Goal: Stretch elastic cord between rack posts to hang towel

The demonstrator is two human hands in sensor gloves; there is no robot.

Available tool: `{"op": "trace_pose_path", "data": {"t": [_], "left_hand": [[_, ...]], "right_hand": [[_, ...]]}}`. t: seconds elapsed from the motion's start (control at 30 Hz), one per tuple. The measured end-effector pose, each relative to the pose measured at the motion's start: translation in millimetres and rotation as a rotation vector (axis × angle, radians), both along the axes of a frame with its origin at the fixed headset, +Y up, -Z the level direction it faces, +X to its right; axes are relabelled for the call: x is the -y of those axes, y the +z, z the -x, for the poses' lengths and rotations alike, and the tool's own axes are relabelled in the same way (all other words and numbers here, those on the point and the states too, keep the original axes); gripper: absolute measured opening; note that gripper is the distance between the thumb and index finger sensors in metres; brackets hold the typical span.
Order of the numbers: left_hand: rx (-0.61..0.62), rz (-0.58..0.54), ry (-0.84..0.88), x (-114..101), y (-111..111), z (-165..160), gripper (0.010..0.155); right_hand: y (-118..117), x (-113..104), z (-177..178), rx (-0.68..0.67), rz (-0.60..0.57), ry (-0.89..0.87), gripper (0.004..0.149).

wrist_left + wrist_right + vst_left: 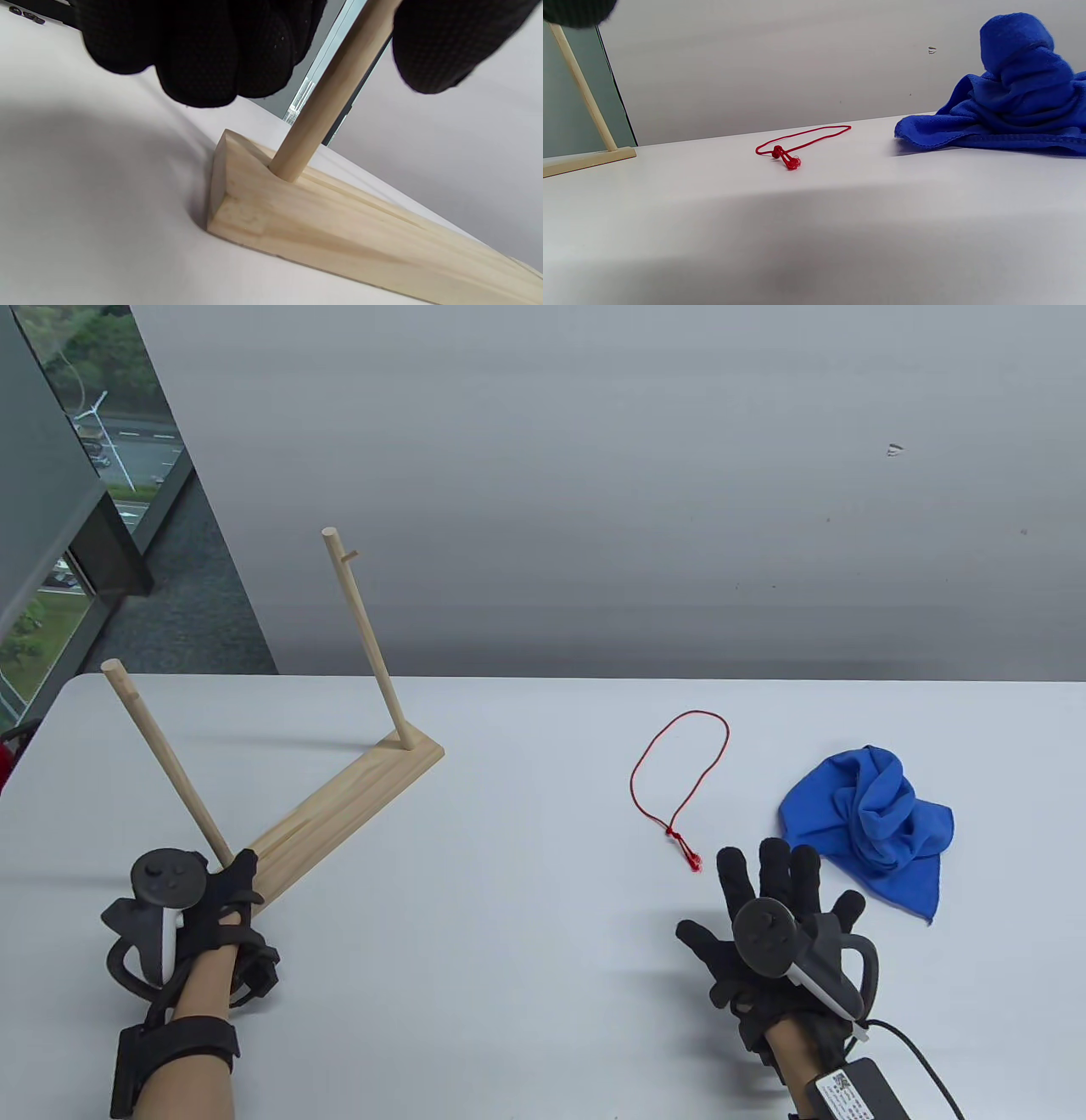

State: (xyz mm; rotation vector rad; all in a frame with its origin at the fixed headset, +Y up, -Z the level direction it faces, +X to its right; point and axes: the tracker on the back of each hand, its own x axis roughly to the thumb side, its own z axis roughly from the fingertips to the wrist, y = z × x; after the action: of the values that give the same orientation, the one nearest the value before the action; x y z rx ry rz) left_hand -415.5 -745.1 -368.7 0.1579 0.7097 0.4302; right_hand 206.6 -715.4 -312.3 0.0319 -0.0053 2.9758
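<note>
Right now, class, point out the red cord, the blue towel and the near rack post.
red cord (638, 768), table view, left side of its loop.
blue towel (874, 814), table view, its bunched middle folds.
near rack post (322, 110), left wrist view, mid shaft above the wooden base.

On the bench (526, 984): one wooden rack (339, 814) with two posts (366, 645), one red elastic cord (679, 768), one blue towel (874, 823), and two gloved hands (772, 933).
</note>
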Motion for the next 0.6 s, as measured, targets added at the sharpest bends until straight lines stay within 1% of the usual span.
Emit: {"op": "trace_pose_path", "data": {"t": [0.17, 0.33, 0.6], "left_hand": [[0.001, 0.031, -0.015, 5.7, -10.4, 5.4, 0.076], [0.02, 0.035, -0.01, 11.0, -19.4, 6.7, 0.072], [0.035, 0.031, 0.013, 21.2, -24.4, 7.0, 0.06]], "right_hand": [[-0.2, 0.0, -1.1, 0.007, 0.006, -0.001, 0.09], [-0.7, 0.3, -1.3, 0.009, 0.009, -0.003, 0.09], [-1.2, 0.5, -3.1, 0.018, 0.014, -0.008, 0.09]]}}
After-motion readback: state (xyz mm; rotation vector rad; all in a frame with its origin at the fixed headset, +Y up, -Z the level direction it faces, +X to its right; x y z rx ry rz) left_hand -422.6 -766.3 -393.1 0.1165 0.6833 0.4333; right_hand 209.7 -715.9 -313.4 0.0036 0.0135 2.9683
